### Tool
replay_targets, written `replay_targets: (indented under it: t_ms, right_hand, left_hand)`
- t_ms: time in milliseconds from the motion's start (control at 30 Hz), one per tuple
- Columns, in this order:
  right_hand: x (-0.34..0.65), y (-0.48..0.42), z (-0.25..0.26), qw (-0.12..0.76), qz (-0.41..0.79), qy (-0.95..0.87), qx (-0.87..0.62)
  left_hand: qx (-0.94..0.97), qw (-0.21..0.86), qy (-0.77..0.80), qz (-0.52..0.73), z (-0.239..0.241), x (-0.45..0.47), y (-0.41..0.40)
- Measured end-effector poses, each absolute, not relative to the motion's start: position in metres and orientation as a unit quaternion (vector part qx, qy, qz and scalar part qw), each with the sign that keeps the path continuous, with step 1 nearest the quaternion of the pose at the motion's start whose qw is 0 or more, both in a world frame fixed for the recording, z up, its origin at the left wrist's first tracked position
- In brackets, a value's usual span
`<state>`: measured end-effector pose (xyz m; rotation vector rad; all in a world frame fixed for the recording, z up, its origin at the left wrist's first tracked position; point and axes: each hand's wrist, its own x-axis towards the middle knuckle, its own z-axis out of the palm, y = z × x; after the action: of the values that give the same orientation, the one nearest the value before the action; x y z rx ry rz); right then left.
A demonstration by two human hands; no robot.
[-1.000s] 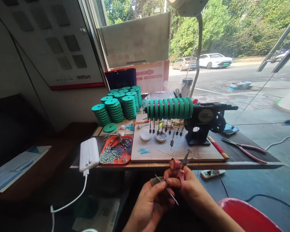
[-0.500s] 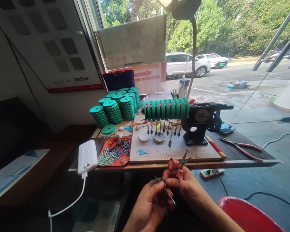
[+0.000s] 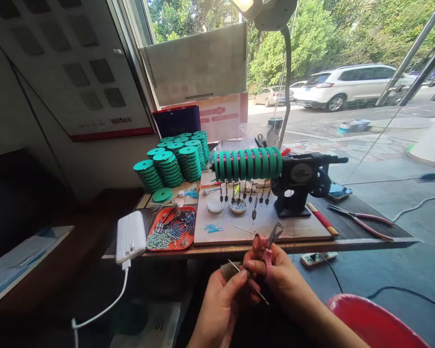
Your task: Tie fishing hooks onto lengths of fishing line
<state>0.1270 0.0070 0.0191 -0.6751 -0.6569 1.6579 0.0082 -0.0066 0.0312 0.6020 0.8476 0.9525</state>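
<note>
Low in front of the board my left hand [image 3: 221,299] is closed, pinching a thin metal needle [image 3: 263,296] that slants down to the right. A grey-brown piece [image 3: 227,272] sits against its fingers; its kind is unclear. My right hand [image 3: 283,271] has its fingers in the loops of pink-handled scissors [image 3: 268,261], whose blades point up and slightly right. The fingertips of both hands meet around the needle, hiding whatever lies between them. Beyond them, a black stand [image 3: 293,193] carries a row of green spools [image 3: 248,163] with small dark weights hanging below.
On the left are an orange tray [image 3: 192,227] of small parts, a white power bank [image 3: 131,236] and stacked green spools [image 3: 168,168]. Pliers [image 3: 360,220] lie at the right. A white dish [image 3: 238,208] holds beads. Under the table's right side is a red basin [image 3: 369,319].
The needle has shifted a little in my left hand, and more of the grey-brown piece shows. The scissors blades look slightly further apart. Outside, the cars differ.
</note>
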Motion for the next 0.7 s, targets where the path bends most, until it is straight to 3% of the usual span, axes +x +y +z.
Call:
replay_targets:
  t_ms: [267, 467, 567, 700]
  right_hand:
    - [0.1283, 0.0062, 0.0238, 0.624, 0.665, -0.246, -0.329]
    - [0.1313, 0.0057, 0.0228, 0.624, 0.658, -0.234, -0.349]
    - [0.1315, 0.0053, 0.0211, 0.619, 0.669, -0.211, -0.353]
    - [0.1311, 0.0047, 0.0216, 0.622, 0.672, -0.207, -0.344]
  left_hand:
    - [0.634, 0.405, 0.500, 0.430, 0.0412, 0.0084, -0.0004]
    - [0.785, 0.074, 0.432, 0.438, 0.0366, 0.0054, 0.0013]
    - [0.799, 0.047, 0.415, 0.432, 0.0370, 0.0057, 0.0018]
    - [0.764, 0.177, 0.464, 0.412, 0.0422, 0.0072, 0.0022]
